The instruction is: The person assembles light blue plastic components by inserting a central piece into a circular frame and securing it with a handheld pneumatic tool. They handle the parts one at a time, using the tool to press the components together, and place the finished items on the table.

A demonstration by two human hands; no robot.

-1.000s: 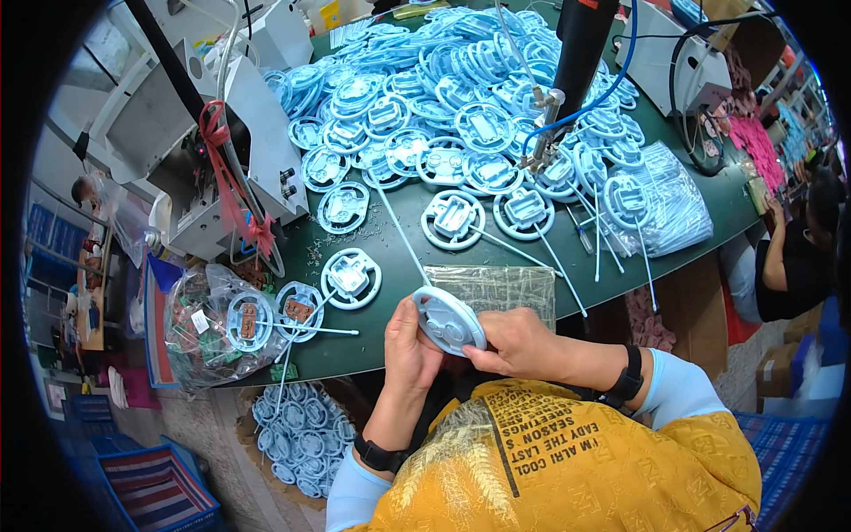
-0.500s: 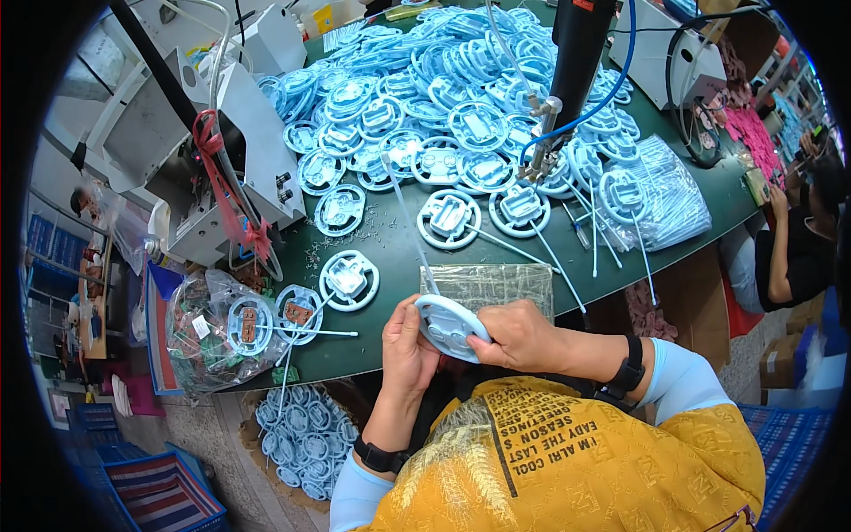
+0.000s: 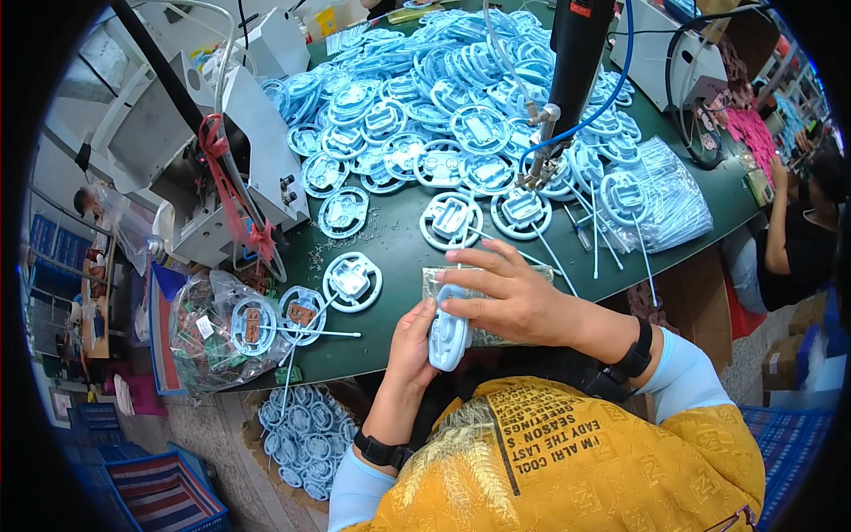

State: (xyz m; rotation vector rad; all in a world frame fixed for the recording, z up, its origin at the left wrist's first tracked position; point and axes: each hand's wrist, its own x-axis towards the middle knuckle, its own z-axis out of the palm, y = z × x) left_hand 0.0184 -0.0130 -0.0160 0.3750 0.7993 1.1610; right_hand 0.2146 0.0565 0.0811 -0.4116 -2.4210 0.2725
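My left hand [image 3: 413, 344] grips a light blue plastic wheel-shaped part [image 3: 449, 341] by its side, tilted nearly edge-on above the table's front edge. Over its upper right side, my right hand [image 3: 510, 297] has its fingers stretched out and spread; whether the thumb touches the part is hard to see. Behind that hand lies a brown-taped flat block [image 3: 433, 282], mostly covered. Just beyond, similar wheel-shaped parts [image 3: 450, 222] lie on the green table, some with thin pale sticks [image 3: 556, 259] attached.
A large heap of blue parts [image 3: 417, 89] covers the table's far side. A black column with metal fittings [image 3: 576, 80] stands at right, a grey machine [image 3: 257, 151] at left. A bag of sticks [image 3: 665, 195] lies right. More parts [image 3: 306, 434] fill a container below. Another person [image 3: 798, 239] sits at far right.
The wheel-shaped part has turned more edge-on in my left hand. My right hand has let go its pinch on the rim and spread its fingers, moving up. The stick that rose from the part no longer shows.
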